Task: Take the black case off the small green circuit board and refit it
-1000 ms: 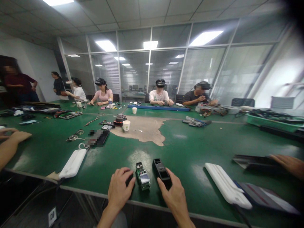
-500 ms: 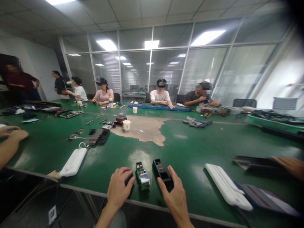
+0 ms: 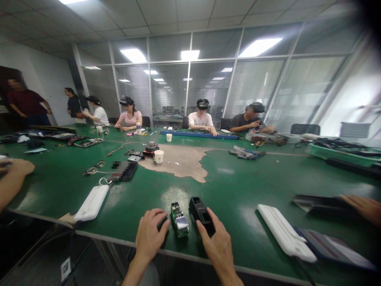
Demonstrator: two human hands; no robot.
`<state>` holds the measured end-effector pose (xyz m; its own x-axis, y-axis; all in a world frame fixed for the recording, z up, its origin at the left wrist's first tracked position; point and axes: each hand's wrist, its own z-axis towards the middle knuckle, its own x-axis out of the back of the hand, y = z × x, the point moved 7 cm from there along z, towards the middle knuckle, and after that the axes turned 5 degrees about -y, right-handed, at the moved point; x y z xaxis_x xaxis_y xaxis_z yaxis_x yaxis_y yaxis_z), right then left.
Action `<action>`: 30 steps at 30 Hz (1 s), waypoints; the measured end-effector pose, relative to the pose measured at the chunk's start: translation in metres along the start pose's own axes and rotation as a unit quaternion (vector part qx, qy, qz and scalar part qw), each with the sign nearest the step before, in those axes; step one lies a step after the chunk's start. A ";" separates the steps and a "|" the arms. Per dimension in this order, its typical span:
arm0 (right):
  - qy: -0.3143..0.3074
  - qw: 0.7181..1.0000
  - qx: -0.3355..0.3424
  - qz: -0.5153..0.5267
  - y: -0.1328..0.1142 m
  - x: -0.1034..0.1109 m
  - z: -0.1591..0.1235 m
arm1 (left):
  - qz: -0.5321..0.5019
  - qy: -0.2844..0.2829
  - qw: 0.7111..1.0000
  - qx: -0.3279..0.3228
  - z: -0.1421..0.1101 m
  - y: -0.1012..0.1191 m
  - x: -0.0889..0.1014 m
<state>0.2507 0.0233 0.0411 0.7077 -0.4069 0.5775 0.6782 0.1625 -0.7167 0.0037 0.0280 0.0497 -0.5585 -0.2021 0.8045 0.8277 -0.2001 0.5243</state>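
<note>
My right hand [image 3: 218,242] grips the near end of a long black plastic housing [image 3: 199,208], thumb on its left side and fingers along its right. Openings and a row of small slots show on the housing's upper face. Just left of it, a green circuit board assembly [image 3: 179,222] with a pale screen-like part lies on the table, touched by neither hand. My left hand [image 3: 150,232] rests left of the board, its fingers and thumb curled round a small black piece [image 3: 162,221] that is mostly hidden.
The green table [image 3: 238,182] carries a white power bank-like case [image 3: 92,202] at left and another white case [image 3: 282,232] at right. Ahead are a paper cup [image 3: 158,156], glasses [image 3: 94,168] and gloves [image 3: 245,152]. Other people's hands work at both sides.
My right hand and the black housing have shifted slightly left and away from me. My left hand stays almost in place with the black piece.
</note>
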 end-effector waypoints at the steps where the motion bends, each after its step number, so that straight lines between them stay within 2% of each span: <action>1: -0.002 1.000 -0.015 0.023 -0.005 0.002 0.001 | 0.000 0.001 1.000 0.000 0.000 0.000 0.000; 3: -0.005 0.997 -0.033 0.072 -0.020 0.004 0.001 | 0.000 0.002 1.000 -0.001 0.000 0.001 0.001; 5: -0.012 0.995 -0.014 0.095 -0.040 0.002 0.001 | -0.002 0.002 1.000 -0.001 0.000 0.001 0.002; 8: -0.031 0.997 0.014 0.070 -0.061 -0.011 0.000 | -0.007 0.002 1.000 -0.003 -0.001 0.002 0.003; 12: -0.047 0.998 0.045 0.015 -0.073 -0.030 0.001 | -0.008 0.005 1.000 -0.007 -0.002 0.001 0.004; 19: -0.042 0.994 0.083 -0.064 -0.077 -0.038 -0.012 | -0.012 0.003 1.000 -0.005 -0.001 -0.002 0.002; 25: -0.056 0.988 0.128 -0.062 -0.065 -0.044 -0.031 | -0.019 -0.007 1.000 -0.003 -0.001 0.000 0.003; 30: -0.070 0.988 0.134 -0.036 -0.054 -0.051 -0.032 | -0.028 -0.003 1.000 -0.001 -0.002 0.000 0.005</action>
<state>0.1715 0.0063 0.0378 0.6633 -0.3018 0.6848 0.7427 0.3779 -0.5528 0.0006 0.0254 0.0536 -0.6040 -0.1853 0.7752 0.7948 -0.2133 0.5682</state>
